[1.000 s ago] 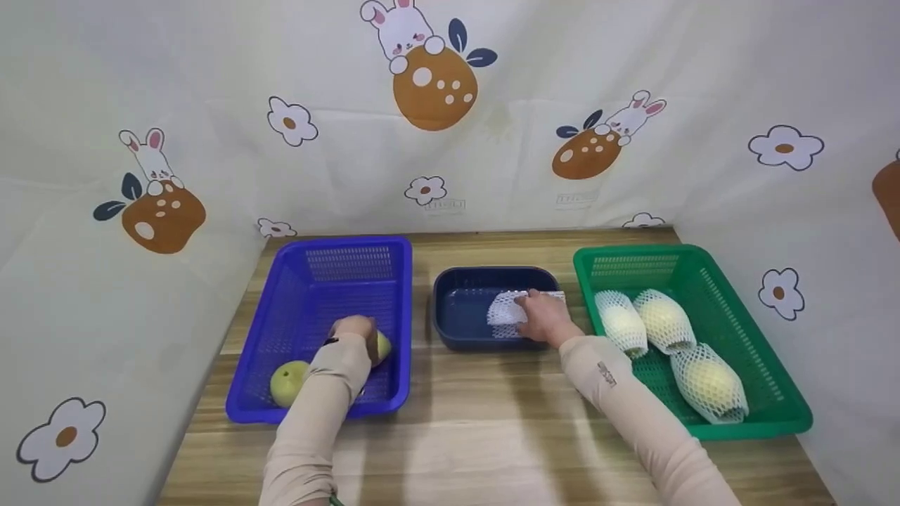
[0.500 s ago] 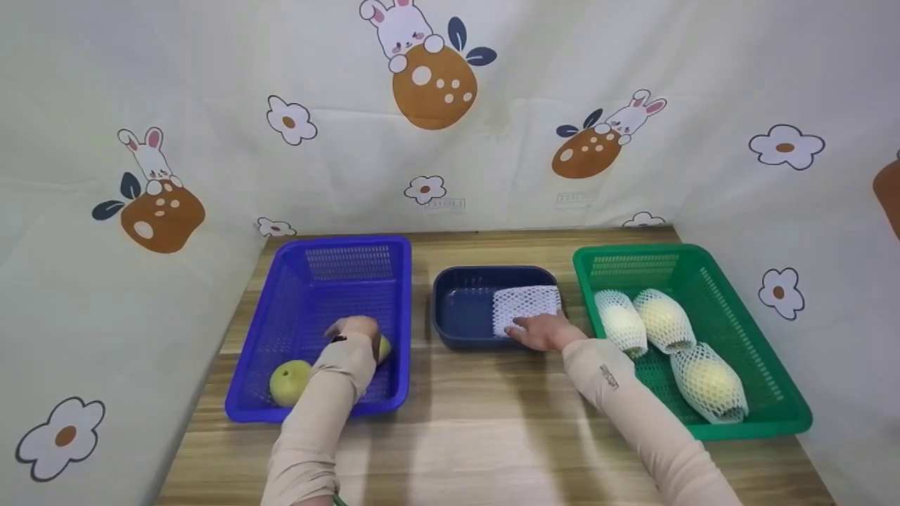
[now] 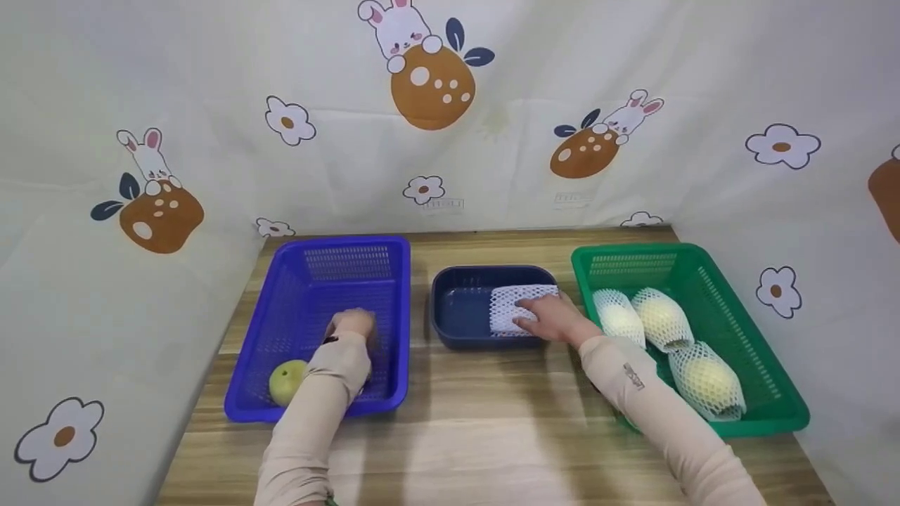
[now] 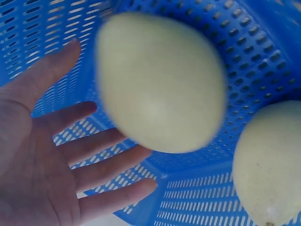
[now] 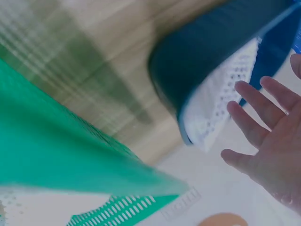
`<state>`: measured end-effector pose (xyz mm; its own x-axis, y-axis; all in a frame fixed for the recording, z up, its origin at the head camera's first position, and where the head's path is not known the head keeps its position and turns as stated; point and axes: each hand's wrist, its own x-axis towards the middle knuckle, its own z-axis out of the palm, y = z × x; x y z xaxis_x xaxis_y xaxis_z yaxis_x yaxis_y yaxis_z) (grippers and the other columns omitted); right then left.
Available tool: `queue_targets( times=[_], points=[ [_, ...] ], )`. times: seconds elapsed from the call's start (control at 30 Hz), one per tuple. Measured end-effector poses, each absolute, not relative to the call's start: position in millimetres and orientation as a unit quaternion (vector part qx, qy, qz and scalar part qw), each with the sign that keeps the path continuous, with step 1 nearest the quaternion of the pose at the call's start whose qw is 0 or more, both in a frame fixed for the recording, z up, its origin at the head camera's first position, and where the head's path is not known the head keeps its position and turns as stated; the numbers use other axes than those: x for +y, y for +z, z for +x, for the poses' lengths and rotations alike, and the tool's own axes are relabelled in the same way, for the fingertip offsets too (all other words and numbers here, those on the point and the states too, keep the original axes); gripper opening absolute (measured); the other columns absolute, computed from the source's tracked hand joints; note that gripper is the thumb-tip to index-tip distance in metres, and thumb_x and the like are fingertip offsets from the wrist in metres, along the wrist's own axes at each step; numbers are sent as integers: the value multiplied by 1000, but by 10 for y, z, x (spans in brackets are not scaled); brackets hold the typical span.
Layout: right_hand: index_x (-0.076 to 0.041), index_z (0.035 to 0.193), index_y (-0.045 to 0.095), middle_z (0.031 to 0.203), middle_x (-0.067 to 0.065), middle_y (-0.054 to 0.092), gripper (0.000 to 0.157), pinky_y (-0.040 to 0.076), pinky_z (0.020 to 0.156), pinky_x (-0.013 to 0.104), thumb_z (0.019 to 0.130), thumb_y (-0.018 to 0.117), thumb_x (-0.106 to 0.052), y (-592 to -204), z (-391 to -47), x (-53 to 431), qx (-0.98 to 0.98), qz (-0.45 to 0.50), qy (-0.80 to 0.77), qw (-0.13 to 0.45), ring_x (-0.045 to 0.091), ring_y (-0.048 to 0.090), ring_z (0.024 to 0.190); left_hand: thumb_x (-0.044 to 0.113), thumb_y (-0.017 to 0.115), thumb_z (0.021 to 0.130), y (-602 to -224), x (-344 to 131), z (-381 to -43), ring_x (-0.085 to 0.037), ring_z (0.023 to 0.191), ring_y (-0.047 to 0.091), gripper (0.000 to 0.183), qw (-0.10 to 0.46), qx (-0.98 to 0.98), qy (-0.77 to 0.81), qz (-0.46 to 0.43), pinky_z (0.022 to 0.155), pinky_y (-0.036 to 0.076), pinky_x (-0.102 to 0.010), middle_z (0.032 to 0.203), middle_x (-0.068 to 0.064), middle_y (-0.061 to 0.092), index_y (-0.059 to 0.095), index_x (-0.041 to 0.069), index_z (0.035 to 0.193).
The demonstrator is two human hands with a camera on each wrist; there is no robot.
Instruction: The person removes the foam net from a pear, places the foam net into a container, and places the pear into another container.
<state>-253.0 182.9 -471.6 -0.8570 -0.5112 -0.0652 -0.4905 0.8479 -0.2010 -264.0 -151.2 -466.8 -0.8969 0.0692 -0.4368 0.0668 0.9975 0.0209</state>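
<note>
In the head view my left hand (image 3: pixel 354 325) reaches down into the blue basket (image 3: pixel 403 302). The left wrist view shows its fingers spread beside a pale green pear (image 4: pixel 160 84); fingertips overlap the pear's edge, and contact cannot be told. A second pear (image 4: pixel 270 165) lies apart from the hand. My right hand (image 3: pixel 555 318) is over the dark blue tray (image 3: pixel 460 309), fingers extended above a flat white foam net (image 3: pixel 508 302). In the right wrist view the fingers look apart from the net (image 5: pixel 225 89), with nothing between them.
On the right stands a green basket (image 3: pixel 766 337) holding 3 pears in white foam nets, one of them (image 3: pixel 710 379) near its front edge. The right forearm crosses that basket's near left side. A printed cloth (image 3: pixel 506 176) hangs behind the wooden table (image 3: pixel 464 436).
My right hand has let the foam net lie flat in the tray, drawn back to its near edge, then lifted over it again. My left hand has shifted slightly, covering the pear beneath it.
</note>
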Motion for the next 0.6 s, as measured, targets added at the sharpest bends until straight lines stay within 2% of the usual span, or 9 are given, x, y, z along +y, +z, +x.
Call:
queue_targets(
  times=[0.13,0.2,0.27,0.4,0.43,0.6],
  points=[
    [-4,117,56,104,12,61,40,31,84,56,88,50,-31,-4526,-2498,1950,954,-274,-117,9,30,55,96,14,57,82,-4596,-1465,-2669,-42,100,48,40,175,983,23,41,67,44,-54,116,-23,50,51,0,118],
    [-3,118,55,97,12,63,40,33,81,54,88,51,-29,-4427,-2478,2034,953,-273,-133,-3,29,57,91,14,54,83,-4536,-1430,-2667,-41,100,49,38,140,989,36,45,71,43,-52,114,-22,52,50,1,119],
    [-2,117,55,96,13,63,39,35,82,52,88,52,-28,-4347,-2458,2141,952,-266,-148,-16,30,57,91,16,53,84,-4480,-1390,-2651,-40,98,51,36,98,992,56,52,74,42,-51,110,-21,54,51,1,117],
    [0,118,54,100,16,61,40,39,81,49,88,52,-27,-4213,-2401,2402,958,-234,-161,-21,32,55,94,22,53,86,-4413,-1294,-2613,-39,93,54,38,29,993,92,73,72,43,-52,109,-19,55,51,2,118],
    [1,118,53,108,18,58,40,38,82,50,88,52,-27,-4195,-2383,2476,961,-223,-164,-20,33,53,98,24,54,86,-4405,-1267,-2599,-39,93,54,39,18,992,98,79,72,43,-52,110,-19,55,51,2,118],
    [2,122,49,113,22,54,45,40,77,52,90,50,-30,-4157,-2242,2902,973,-165,-158,-5,37,52,98,30,57,83,-4402,-1128,-2496,-36,91,55,43,-14,988,114,104,69,45,-50,109,-17,55,52,4,117]
  ],
)
